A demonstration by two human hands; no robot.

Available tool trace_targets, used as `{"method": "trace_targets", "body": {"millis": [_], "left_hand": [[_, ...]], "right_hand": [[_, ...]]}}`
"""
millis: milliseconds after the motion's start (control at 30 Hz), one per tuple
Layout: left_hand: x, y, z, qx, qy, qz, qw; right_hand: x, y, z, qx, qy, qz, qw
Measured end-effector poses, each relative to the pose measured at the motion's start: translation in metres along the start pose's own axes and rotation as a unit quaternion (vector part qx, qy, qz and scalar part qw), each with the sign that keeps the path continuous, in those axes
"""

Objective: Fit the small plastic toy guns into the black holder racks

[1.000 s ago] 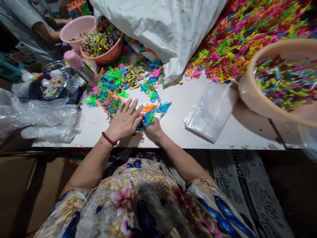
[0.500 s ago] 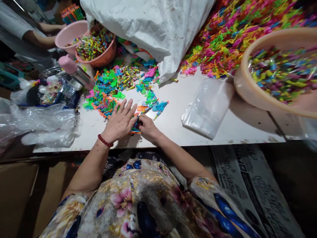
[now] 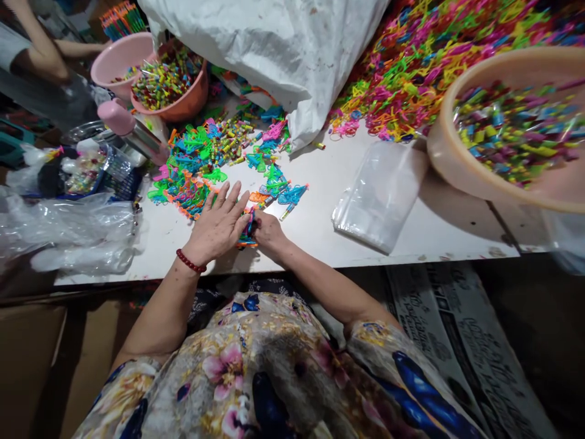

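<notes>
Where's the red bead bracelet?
In the head view, the red bead bracelet is left of centre, around the person's left wrist, just below the spread left hand and near the front edge of the white table.

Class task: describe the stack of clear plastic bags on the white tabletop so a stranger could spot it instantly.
On the white tabletop, look between the person's right hand and the large peach basin at the right. There lies the flat stack of clear plastic bags: smooth and neatly squared, unlike the crumpled clear plastic at the left.
</notes>
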State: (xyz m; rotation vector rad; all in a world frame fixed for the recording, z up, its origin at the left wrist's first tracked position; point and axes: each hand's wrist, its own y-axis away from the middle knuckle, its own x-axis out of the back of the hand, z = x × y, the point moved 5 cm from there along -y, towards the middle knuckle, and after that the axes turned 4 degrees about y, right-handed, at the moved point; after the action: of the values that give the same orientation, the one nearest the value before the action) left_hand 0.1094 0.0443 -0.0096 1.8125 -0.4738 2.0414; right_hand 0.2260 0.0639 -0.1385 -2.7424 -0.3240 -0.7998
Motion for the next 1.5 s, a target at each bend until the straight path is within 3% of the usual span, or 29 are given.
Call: {"method": "trace_targets", "body": {"millis": [100,267,433,533,667,767,867,967,1100,1267,1500], "left_hand": [[0.0,0.001,0.0,-0.003,0.005,0.001,1.0],[-0.001,0.001,0.0,-0.006,0.011,0.006,1.0],[-0.001,0.001,0.0,-0.004,0.015,-0.005,1.0],[0.002,0.001,-0.001,-0.008,0.03,-0.004,1.0],[0.005,0.002,-0.003,-0.007,0.067,-0.005,0.998],[0.007,0.002,-0.006,-0.005,0.098,0.011,0.995],[0.009,0.004,-0.009,-0.006,0.128,0.038,0.991],[0.011,0.007,-0.013,-0.007,0.147,0.068,0.987],[0.016,0.01,-0.014,-0.012,0.108,0.091,0.99],[0.012,0.007,-0.012,-0.022,0.064,0.031,0.997],[0.01,0.007,-0.013,-0.026,0.082,0.034,0.996]], "right_hand": [[0.0,0.001,-0.004,0.037,0.039,0.0,0.999],[0.003,0.001,-0.004,0.01,0.006,0.009,1.0],[0.012,0.0,-0.008,0.038,0.006,0.026,0.999],[0.024,-0.003,-0.003,-0.036,-0.084,0.068,0.994],[0.04,-0.004,0.006,-0.186,-0.247,0.133,0.942],[0.04,-0.002,0.006,-0.223,-0.293,0.092,0.925],[0.033,-0.001,0.003,-0.178,-0.252,0.025,0.951],[0.024,-0.003,-0.003,-0.053,-0.151,0.003,0.987],[0.006,-0.005,-0.008,0.079,-0.032,-0.026,0.996],[-0.009,-0.008,-0.005,0.094,0.04,-0.034,0.994],[-0.008,-0.006,-0.005,0.095,0.043,-0.018,0.994]]}}
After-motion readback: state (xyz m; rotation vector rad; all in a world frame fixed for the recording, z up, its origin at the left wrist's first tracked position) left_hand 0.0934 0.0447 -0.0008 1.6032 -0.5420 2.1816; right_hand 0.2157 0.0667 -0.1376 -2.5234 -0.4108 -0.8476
